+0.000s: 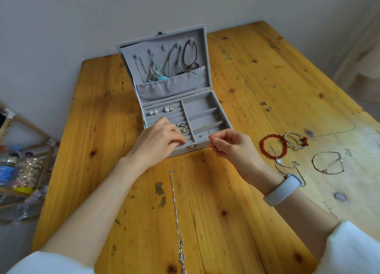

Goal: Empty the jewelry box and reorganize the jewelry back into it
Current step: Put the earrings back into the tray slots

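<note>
- Grey velvet jewelry box sits open at the middle of the wooden counter, its lid standing up at the far side.
- Inside the lid, necklaces and a dark beaded strand hang from hooks, their ends tucked into a fabric pocket.
- Pearl studs and sparkly earrings sit in the far rows of the left ring-roll section; drop earrings lie nearer.
- Left hand rests over the near left rows, fingers curled down onto the velvet; what its grip pinches, if anything, I cannot tell.
- Right hand hovers at the box's near right corner, thumb and forefinger pressed together as if on something tiny; the item itself is too small to make out. A pale wristband circles that wrist.
- Right of the box lie a red bead bracelet, a cord bracelet and a thin chain bracelet.
- Near the person, a silver chain stretches along the counter.
</note>
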Available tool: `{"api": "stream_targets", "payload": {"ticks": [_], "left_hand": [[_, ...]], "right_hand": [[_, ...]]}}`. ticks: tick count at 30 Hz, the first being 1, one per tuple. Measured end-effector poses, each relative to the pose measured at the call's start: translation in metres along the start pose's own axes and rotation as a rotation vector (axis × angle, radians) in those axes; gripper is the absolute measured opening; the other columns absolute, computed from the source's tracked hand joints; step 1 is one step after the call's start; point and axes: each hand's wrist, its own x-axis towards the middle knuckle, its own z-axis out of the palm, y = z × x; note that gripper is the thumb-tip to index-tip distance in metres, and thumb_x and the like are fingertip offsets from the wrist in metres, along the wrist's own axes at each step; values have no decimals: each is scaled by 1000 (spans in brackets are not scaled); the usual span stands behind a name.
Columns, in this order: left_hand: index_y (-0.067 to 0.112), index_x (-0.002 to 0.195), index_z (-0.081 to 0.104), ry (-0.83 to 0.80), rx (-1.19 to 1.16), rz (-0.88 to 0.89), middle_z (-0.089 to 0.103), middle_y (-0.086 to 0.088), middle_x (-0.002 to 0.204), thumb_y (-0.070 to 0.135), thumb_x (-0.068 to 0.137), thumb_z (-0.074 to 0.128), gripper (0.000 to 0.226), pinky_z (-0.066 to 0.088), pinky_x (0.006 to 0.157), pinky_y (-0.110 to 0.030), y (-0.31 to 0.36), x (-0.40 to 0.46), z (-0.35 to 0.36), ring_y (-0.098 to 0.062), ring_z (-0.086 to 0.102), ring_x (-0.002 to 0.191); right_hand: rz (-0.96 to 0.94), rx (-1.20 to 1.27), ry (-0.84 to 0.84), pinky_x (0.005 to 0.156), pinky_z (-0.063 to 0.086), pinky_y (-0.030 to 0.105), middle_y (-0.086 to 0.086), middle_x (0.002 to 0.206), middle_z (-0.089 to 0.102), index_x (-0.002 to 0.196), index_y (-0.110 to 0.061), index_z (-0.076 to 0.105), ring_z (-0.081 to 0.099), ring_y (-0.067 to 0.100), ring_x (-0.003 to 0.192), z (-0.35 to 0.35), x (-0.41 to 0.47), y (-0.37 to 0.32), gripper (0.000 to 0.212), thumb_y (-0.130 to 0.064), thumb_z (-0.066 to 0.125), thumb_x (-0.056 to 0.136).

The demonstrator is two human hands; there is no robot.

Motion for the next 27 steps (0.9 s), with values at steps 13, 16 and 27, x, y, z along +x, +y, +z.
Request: {"api": "stream_targets", "payload": {"ticks": [13,16,27], "left_hand": [[25,114,65,-29,-9,-43,42,6,94,-13,81,55,51,36,78,-30,-12,-15,6,-11,35,89],[22,117,63,43,35,14,46,0,90,-20,75,56,59,40,78,-34,-18,-21,10,-15,39,86],[21,99,72,306,94,-143,61,-2,100,22,82,41,35,25,79,-32,-17,-44,24,-16,43,100]], "right_hand": [[-237,-302,71,66,45,11,-9,79,63,89,-21,64,57,2,73,7,7,5,11,-12,58,87],[-339,-436,96,66,43,7,-14,78,59,92,-18,62,56,1,73,14,16,1,11,-9,59,86],[-481,-837,-48,81,47,29,9,98,66,99,-6,65,59,21,90,42,42,1,15,-8,56,88]]}}
